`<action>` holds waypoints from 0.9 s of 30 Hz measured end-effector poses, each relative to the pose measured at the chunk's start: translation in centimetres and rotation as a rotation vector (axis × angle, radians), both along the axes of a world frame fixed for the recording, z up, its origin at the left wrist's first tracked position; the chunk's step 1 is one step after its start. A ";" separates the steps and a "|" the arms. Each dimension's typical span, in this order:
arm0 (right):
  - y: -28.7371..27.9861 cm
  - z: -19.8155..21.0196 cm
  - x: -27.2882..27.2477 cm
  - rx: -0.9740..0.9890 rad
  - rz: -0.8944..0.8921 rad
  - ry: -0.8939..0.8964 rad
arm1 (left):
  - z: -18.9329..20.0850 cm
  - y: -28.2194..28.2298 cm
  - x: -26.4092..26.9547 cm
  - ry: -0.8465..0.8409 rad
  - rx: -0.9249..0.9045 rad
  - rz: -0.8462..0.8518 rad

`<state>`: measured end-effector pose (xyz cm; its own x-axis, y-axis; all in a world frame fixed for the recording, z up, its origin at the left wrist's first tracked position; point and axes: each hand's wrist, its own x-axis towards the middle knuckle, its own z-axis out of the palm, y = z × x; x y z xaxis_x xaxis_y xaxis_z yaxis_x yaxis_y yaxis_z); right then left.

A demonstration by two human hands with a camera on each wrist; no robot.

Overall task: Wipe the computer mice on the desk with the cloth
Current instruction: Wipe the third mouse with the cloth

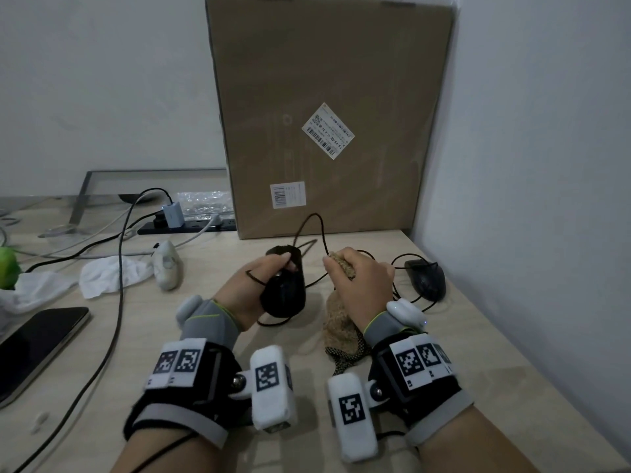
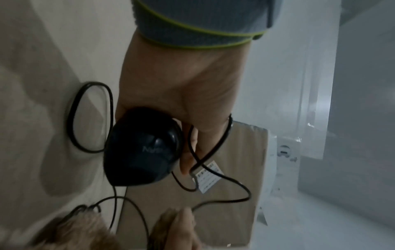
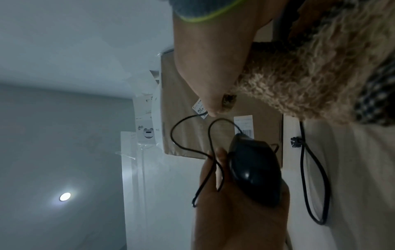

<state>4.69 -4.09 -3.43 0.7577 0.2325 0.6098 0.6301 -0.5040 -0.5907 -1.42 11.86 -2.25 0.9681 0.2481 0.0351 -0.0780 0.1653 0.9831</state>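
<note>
My left hand [image 1: 269, 273] grips a black wired mouse [image 1: 285, 285] lifted off the wooden desk [image 1: 205, 336], its cable looped over my fingers. The same mouse [image 2: 143, 148] fills the left wrist view and appears as the black mouse [image 3: 254, 169] in the right wrist view. My right hand [image 1: 358, 278] holds a tan fuzzy cloth [image 1: 341, 322] bunched in its curled fingers, just right of the mouse and apart from it; the cloth [image 3: 310, 76] hangs down to the desk. A second black mouse [image 1: 426, 278] lies at the right. A white mouse [image 1: 167, 264] lies to the left.
A large cardboard box [image 1: 324, 114] leans against the wall behind the mice. A power strip [image 1: 191, 225] with cables, a white crumpled tissue [image 1: 109, 273] and a phone [image 1: 37, 346] lie to the left. The wall stands close on the right.
</note>
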 end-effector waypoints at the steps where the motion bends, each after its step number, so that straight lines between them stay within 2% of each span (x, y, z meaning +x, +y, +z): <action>1: 0.1 0.0 -0.1 -0.026 0.018 -0.011 | 0.1 -0.6 -0.2 -0.010 0.047 -0.017; 8: 0.4 0.2 -0.8 -0.228 0.144 -0.105 | -0.2 -1.7 -0.2 -0.054 0.195 -0.183; 12: 0.5 0.1 -1.0 -0.235 0.217 -0.101 | -0.2 -1.7 -0.2 -0.067 0.214 -0.160; 17: 0.5 -0.2 -0.6 -0.275 0.130 -0.127 | -0.6 -0.9 0.2 -0.092 0.143 0.012; 20: 0.3 -0.2 -0.6 -0.276 0.061 -0.144 | -0.5 0.6 0.4 -0.111 -0.036 0.280; 23: 0.1 0.0 -0.4 -0.252 -0.011 -0.121 | -1.0 3.6 0.4 -0.135 -0.113 0.573; 25: 0.0 0.1 -0.4 -0.214 -0.059 -0.105 | -1.3 4.7 0.2 -0.145 -0.118 0.623; 27: -0.1 0.3 -0.3 -0.153 -0.097 -0.072 | -1.3 4.9 0.2 -0.139 -0.151 0.594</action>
<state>4.35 -4.15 -3.14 0.7369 0.2548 0.6262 0.6121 -0.6448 -0.4579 -1.19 16.74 -3.57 0.6525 0.7542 0.0739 -0.3249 0.1903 0.9264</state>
